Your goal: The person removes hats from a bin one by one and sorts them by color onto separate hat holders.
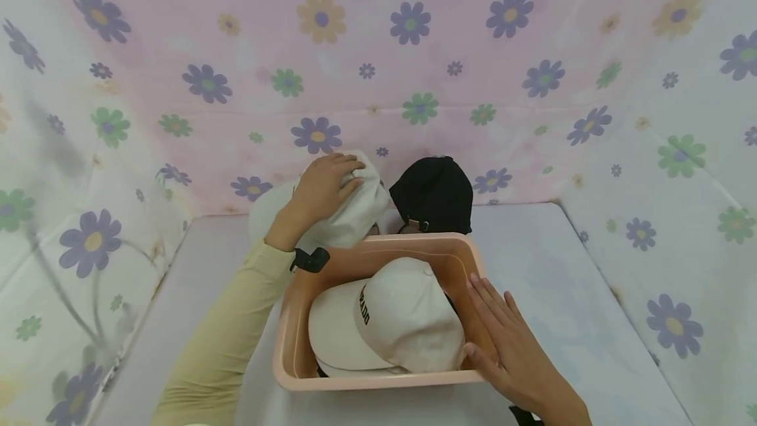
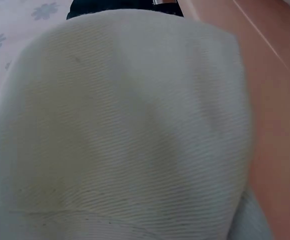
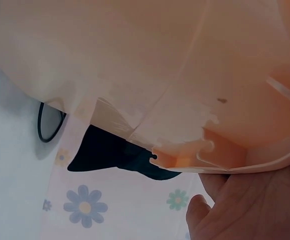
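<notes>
My left hand (image 1: pixel 328 189) lies over the crown of a white cap (image 1: pixel 361 212), with fingers and thumb gripping its cloth. This cap is at the back left edge of a peach plastic basin (image 1: pixel 378 383), and its ribbed white fabric (image 2: pixel 130 120) fills most of the left wrist view. My right hand (image 1: pixel 514 340) rests along the basin's right rim, fingers straight and thumb spread toward the inside. A cream cap (image 1: pixel 408 321) with dark lettering sits inside the basin, brim to the left. Other caps beneath it are mostly hidden.
A black cap (image 1: pixel 434 196) with a strap and buckle stands behind the basin, right of the white cap. The white-covered table (image 1: pixel 550 294) is enclosed by flower-patterned cloth (image 1: pixel 367 31) at the back and sides.
</notes>
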A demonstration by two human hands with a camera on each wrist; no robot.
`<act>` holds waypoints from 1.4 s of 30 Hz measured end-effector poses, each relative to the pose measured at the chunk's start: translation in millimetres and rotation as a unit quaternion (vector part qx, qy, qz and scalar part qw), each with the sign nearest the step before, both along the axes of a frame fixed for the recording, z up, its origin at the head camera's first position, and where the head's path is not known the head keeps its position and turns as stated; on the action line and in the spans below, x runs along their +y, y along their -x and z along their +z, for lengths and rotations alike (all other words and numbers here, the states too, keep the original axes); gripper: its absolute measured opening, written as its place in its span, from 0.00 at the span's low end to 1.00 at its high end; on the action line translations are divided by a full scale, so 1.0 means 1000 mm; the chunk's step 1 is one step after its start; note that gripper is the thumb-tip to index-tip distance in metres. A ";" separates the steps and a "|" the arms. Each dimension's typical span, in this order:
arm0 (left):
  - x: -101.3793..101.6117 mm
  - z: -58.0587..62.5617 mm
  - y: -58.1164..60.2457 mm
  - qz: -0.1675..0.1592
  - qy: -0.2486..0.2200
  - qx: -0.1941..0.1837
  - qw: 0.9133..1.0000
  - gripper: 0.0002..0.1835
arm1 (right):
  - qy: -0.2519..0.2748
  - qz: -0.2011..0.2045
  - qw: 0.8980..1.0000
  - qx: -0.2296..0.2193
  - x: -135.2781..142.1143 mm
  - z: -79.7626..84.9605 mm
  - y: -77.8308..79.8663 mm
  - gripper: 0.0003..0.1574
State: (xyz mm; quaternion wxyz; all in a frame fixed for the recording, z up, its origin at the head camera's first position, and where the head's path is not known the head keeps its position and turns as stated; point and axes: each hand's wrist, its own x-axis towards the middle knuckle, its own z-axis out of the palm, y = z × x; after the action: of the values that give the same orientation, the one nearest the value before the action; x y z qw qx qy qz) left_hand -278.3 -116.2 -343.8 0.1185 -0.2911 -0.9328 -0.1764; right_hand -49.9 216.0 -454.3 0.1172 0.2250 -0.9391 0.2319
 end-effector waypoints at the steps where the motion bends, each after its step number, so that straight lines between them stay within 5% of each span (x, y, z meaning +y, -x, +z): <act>1: 0.000 0.000 0.000 -0.003 0.007 -0.001 1.000 0.21 | 0.000 0.000 1.000 0.001 0.000 0.000 0.000 0.52; 5: -0.001 0.000 0.003 0.002 -0.020 -0.011 1.000 0.20 | 0.002 -0.005 1.000 0.001 0.000 0.000 0.001 0.53; 13: -0.011 -0.007 0.013 0.063 -0.074 -0.042 0.994 0.22 | 0.007 -0.006 1.000 -0.004 0.000 -0.001 0.000 0.53; 21: -0.018 -0.011 0.021 0.039 -0.042 -0.072 0.996 0.24 | 0.012 0.000 1.000 0.000 0.000 -0.001 0.000 0.51; 35: -0.016 -0.008 0.020 0.061 0.042 -0.108 0.991 0.34 | 0.017 0.004 1.000 -0.013 0.001 -0.001 0.000 0.52; 42: -0.029 -0.005 0.016 0.035 -0.013 -0.113 0.993 0.38 | 0.017 0.003 1.000 -0.017 0.000 0.000 0.000 0.53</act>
State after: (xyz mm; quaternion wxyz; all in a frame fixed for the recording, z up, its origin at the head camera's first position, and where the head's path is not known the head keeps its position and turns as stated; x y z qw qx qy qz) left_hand -294.2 -145.3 -349.2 0.0221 -0.2348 -0.9475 -0.2158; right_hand -50.4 216.4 -454.3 0.1040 0.2217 -0.9362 0.2520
